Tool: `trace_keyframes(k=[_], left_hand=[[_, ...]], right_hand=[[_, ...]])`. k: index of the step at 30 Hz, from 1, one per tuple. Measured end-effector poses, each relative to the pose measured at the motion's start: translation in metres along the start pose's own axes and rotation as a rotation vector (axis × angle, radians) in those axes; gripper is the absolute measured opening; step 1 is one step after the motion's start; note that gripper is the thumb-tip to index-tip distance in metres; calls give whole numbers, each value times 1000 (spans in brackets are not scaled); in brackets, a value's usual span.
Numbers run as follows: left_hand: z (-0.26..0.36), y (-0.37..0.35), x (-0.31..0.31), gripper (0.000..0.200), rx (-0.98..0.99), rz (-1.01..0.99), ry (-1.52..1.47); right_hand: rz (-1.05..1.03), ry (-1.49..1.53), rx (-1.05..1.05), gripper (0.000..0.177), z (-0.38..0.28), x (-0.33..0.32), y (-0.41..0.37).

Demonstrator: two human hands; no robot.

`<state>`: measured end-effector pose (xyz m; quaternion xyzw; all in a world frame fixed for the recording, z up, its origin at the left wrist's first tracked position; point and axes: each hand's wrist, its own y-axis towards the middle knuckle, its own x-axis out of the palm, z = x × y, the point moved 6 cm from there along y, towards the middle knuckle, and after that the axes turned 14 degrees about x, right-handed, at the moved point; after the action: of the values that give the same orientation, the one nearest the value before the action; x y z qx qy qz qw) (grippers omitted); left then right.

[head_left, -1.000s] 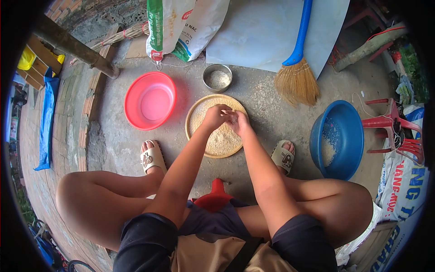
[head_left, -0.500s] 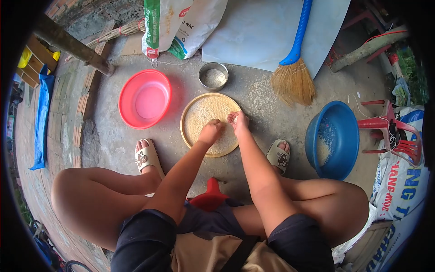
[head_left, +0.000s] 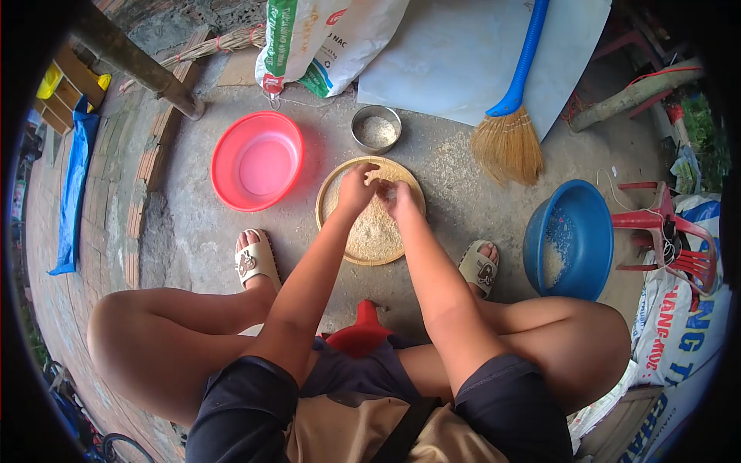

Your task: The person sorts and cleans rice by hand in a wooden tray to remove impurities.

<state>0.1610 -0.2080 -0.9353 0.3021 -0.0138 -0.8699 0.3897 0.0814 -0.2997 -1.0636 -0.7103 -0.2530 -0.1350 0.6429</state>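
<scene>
A round woven tray [head_left: 324, 218] lies on the ground between my feet, with a pale heap of grain [head_left: 376, 235] spread in it. Over its upper half my left hand [head_left: 356, 190] is open, fingers bent and thumb apart. Close beside it, my right hand [head_left: 397, 201] is cupped over the tray's right half, with its fingers loosely bent and apart. The fingertips of both hands nearly meet; whether they touch, or a few grains lie in them, is too small to tell. Just above the tray stands a metal bowl [head_left: 377, 145] with some grain inside.
A pink basin [head_left: 258, 162] stands at the left, a blue basin [head_left: 575, 231] with some grain at the right. Loose grain lies by the broom [head_left: 509, 143]. Feed sacks [head_left: 328, 46] and a grey sheet [head_left: 440, 62] are at the back; a red plastic stool [head_left: 656, 220] is far right.
Both hands have moved up the tray and closer together. My left hand has opened from a closed shape, and my right hand has turned. More of the heaped grain shows, and the view has shifted slightly.
</scene>
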Motion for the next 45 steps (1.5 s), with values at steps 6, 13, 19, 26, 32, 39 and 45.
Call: trace_keyframes(k=[6, 13, 19, 26, 32, 39, 45], left_hand=[[-47, -6, -32, 24, -218, 154, 12], [-101, -27, -30, 23, -503, 263, -262], [-110, -46, -28, 20, -752, 438, -836], [-116, -63, -24, 20, -854, 515, -1103], [-109, -64, -2, 24, -933, 499, -1172], [-127, -57, 1, 29, -889, 668, -1318], [-129, -55, -26, 26, -875, 771, -1224]], right_hand=[[-291, 69, -147, 47, -52, 89, -43], [561, -746, -895, 36, -66, 58, -51], [424, -1838, -1349, 27, 32, 58, -84], [117, -1995, -1098, 16, 71, 48, -66], [389, -1250, -1150, 9, 35, 55, -58], [219, -1391, -1320, 31, 46, 116, -87], [115, -2092, -1214, 18, 68, 66, -61]])
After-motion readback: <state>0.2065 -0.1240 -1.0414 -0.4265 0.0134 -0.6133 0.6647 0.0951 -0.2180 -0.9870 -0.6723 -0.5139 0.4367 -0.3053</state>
